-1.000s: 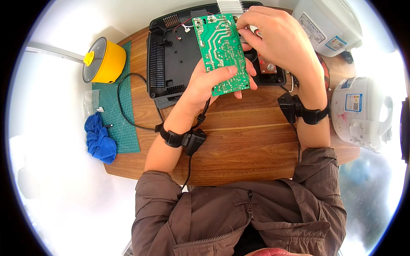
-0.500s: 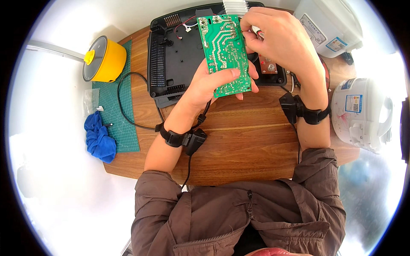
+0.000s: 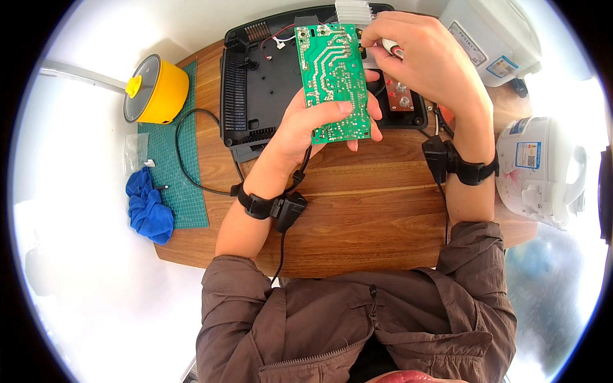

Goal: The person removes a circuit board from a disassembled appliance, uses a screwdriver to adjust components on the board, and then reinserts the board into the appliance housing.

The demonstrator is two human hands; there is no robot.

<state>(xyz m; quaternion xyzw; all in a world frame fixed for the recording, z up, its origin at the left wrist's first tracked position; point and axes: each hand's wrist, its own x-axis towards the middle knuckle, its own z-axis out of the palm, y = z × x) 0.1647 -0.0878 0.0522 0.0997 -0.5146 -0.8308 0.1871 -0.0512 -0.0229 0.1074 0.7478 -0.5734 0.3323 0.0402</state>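
Observation:
My left hand [image 3: 306,121] grips a green circuit board [image 3: 335,80] by its lower end, thumb on the soldered face and fingers behind. The board is raised over an open black appliance casing [image 3: 271,96]. A finned metal heat sink [image 3: 354,11] sticks out past its far edge. Beside the board's upper right edge, my right hand [image 3: 421,57] is closed around a small tool with a white, red and dark handle [image 3: 391,47]. The tool's tip is hidden, so its exact kind cannot be told. Small brass-coloured parts [image 3: 361,43] show at that edge.
Left on the wooden table [image 3: 357,210] lie a green cutting mat [image 3: 188,172], a yellow pot [image 3: 167,89] and a blue cloth [image 3: 150,204]. A white rice cooker [image 3: 536,169] and a white container [image 3: 495,38] stand right. A reddish-brown small board [image 3: 401,97] sits in the casing.
The circuit board has shifted slightly left in my left hand. My right hand has moved a little right, and more of the tool's handle shows.

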